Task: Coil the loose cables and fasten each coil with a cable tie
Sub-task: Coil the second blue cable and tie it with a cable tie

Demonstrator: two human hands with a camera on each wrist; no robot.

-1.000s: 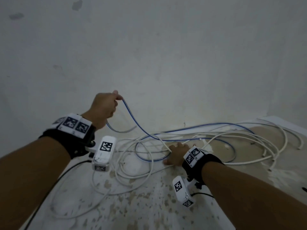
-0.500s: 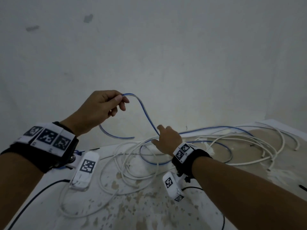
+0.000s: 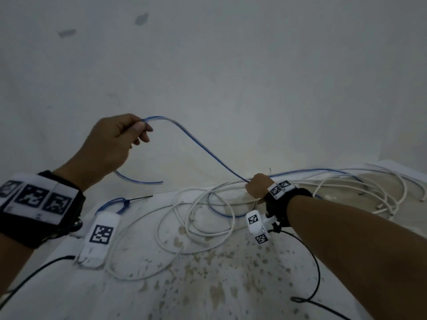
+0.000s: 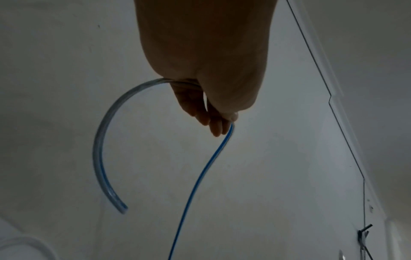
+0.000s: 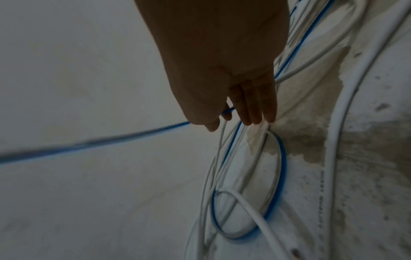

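Blue-striped cable: we pinch it in left hand and right hand. Risk: pulling drags the interlaced white cables along the stained worktop, tangling our coil.

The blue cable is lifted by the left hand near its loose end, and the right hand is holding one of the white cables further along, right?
Not quite. The left hand does lift the blue cable near its loose end, but the right hand pinches that same blue cable further along, not a white one. The right wrist view shows it running between thumb and fingers; the white cables lie beside them.
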